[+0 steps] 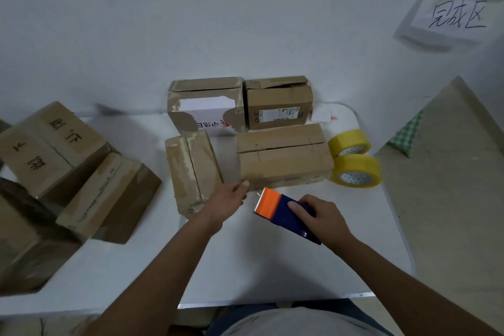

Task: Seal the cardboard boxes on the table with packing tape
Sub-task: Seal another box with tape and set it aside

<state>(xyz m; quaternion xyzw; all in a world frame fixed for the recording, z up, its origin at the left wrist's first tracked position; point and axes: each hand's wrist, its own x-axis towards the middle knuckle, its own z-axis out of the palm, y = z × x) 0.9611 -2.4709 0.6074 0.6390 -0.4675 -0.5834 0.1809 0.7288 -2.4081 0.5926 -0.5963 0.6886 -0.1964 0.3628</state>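
Brown cardboard boxes, yellow tape rolls, an orange-and-blue tape dispenser, green-checked cloth, white table

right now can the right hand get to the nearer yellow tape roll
Probably yes, but not to grasp it: the right hand grips the tape dispenser. The table between it and the nearer yellow tape roll looks bare.
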